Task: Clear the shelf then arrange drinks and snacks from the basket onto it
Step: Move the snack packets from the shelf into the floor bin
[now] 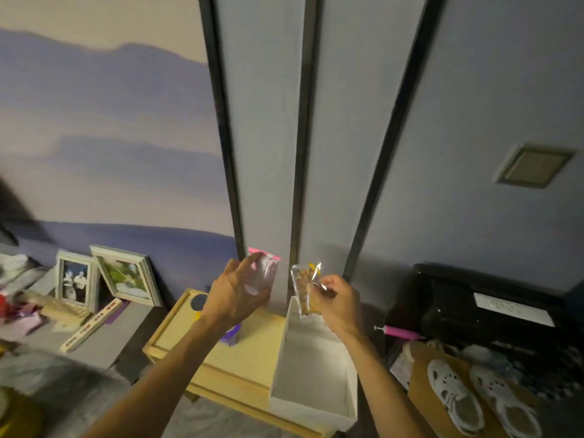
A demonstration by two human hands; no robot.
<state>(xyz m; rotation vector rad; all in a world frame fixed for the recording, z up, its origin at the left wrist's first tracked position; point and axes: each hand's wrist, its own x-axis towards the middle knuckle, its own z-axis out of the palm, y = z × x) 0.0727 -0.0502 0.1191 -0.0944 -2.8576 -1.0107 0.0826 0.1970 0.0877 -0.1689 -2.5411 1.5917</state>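
Observation:
My left hand [235,295] holds a pink-topped clear snack packet [267,271] up against the grey wall panel. My right hand [336,300] pinches a clear packet of brown and yellow snacks [305,287] by its edge, above the far end of a white open box [311,396]. The box looks empty and sits on the right part of a light wooden shelf top [249,358]. A purple object [232,335] stands on the wood, partly hidden by my left wrist.
Two framed photos [104,279] lean on the wall over a grey ledge at left, with a wooden strip and clutter. At right stands a black bin [480,308] with a pink-handled tool, and white sandals [480,399] lie on cardboard.

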